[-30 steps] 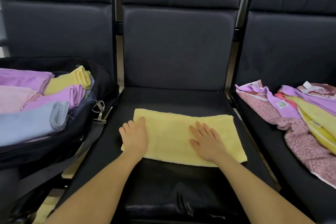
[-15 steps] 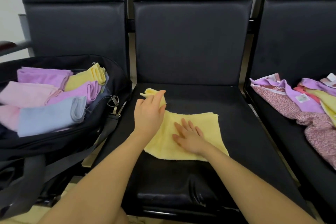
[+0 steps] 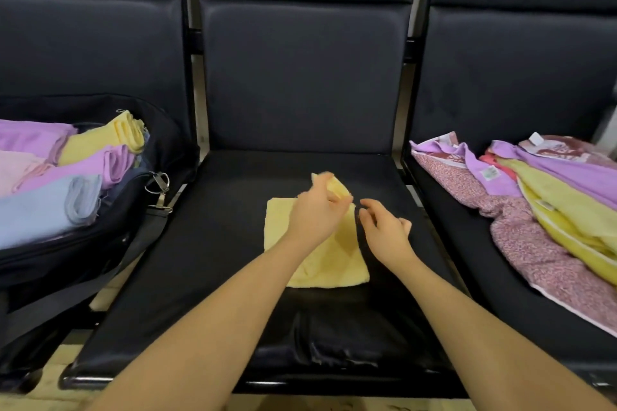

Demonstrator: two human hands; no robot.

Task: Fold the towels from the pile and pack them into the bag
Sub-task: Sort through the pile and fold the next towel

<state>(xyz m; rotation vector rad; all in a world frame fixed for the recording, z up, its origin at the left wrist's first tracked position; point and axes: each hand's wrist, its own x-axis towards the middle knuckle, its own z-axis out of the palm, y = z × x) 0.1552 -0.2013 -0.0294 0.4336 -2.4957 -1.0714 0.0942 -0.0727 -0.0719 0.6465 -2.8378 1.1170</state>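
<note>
A pale yellow towel (image 3: 329, 260) lies on the middle black seat (image 3: 213, 243), folded to a narrow shape. My left hand (image 3: 315, 215) pinches its far corner and holds that corner raised over the towel's right side. My right hand (image 3: 384, 227) hovers just right of the towel with fingers loosely bent, holding nothing. On the left seat a black bag (image 3: 133, 210) stands open with several folded towels inside, purple, yellow, pink and blue. The pile of unfolded towels (image 3: 551, 197) lies on the right seat.
Three dark padded seats stand side by side with upright backrests (image 3: 300, 70). A metal clasp and strap (image 3: 158, 190) hang from the bag's right edge towards the middle seat. The seat's front edge (image 3: 267, 380) is close to me.
My left hand carried the towel's left end across to the right, halving its width. My right hand lifted off the towel and moved to its right side. The camera view shifted.
</note>
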